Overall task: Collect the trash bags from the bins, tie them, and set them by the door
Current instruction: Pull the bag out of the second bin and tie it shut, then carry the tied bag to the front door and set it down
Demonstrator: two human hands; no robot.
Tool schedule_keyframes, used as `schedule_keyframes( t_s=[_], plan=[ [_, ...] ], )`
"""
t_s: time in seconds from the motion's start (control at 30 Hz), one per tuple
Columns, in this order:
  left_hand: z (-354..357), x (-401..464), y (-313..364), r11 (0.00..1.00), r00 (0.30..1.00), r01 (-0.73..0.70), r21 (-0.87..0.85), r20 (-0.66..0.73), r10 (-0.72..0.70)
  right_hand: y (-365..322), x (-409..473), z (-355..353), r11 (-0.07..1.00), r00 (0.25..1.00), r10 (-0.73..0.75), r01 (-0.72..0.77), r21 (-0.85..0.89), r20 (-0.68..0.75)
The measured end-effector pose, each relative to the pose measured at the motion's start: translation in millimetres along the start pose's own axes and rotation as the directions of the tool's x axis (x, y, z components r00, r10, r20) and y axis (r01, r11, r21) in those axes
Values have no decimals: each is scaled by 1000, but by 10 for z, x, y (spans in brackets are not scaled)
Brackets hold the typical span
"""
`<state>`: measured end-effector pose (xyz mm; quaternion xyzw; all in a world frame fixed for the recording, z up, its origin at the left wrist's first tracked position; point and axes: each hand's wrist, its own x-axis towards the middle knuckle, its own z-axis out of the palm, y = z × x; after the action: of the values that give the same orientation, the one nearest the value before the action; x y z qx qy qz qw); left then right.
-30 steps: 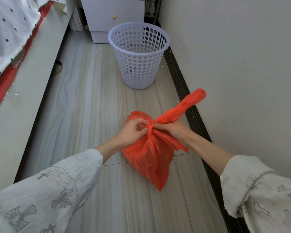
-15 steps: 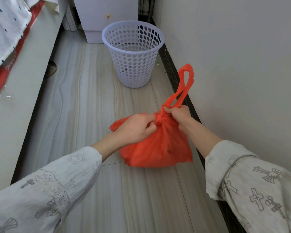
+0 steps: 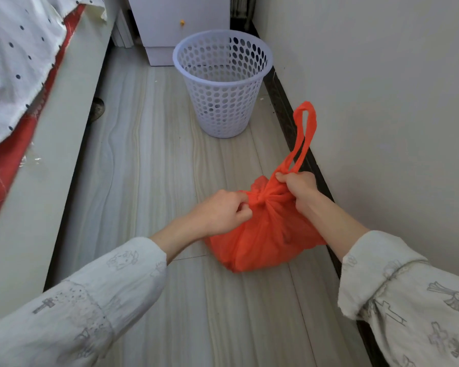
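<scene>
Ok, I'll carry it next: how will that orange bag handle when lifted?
Probably floppy: the orange bag sags in soft folds on the floor. Likely light, as its thin film bulges little. The loop above the right hand should stretch.

Single head view, looking forward and down, close over hands (image 3: 263,205), floor (image 3: 149,160) beyond.

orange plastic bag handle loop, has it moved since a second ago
Yes: the orange plastic bag handle loop swung from slanting toward the white wall to upright.

soft even daylight, sharp, wide-angle edge distortion
</scene>
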<state>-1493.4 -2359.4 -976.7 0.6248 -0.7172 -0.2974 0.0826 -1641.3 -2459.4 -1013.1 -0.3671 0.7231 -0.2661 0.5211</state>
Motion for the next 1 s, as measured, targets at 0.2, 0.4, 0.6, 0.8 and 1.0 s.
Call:
schedule_keyframes(
  t_s=[0.2, 0.4, 0.6, 0.8, 1.0],
  plan=[
    [-163, -399, 0, 885, 919, 395, -248, 117, -377, -138, -698, -98, 995, 990, 99, -100, 2, 99],
    [-1036, -1233, 492, 761, 827, 557, -332, 144, -543, -899, -1888, -463, 987, 941, 149, -122, -108, 305],
    [-2309, -2121, 1080, 677, 787, 614, -406, 243, -567, -2021, -3225, -746, 963, 887, 150, -31, -267, 436],
    [-3591, -3179, 1749, 567, 777, 605, -559, 257, -575, -3194, -4499, -1048, 959, 824, 191, -42, -279, 533],
    [-4398, -4103, 2184, 484, 728, 559, -673, 119, -676, -4033, -5255, -1178, 920, 779, 71, 189, -342, 623]
  ],
)
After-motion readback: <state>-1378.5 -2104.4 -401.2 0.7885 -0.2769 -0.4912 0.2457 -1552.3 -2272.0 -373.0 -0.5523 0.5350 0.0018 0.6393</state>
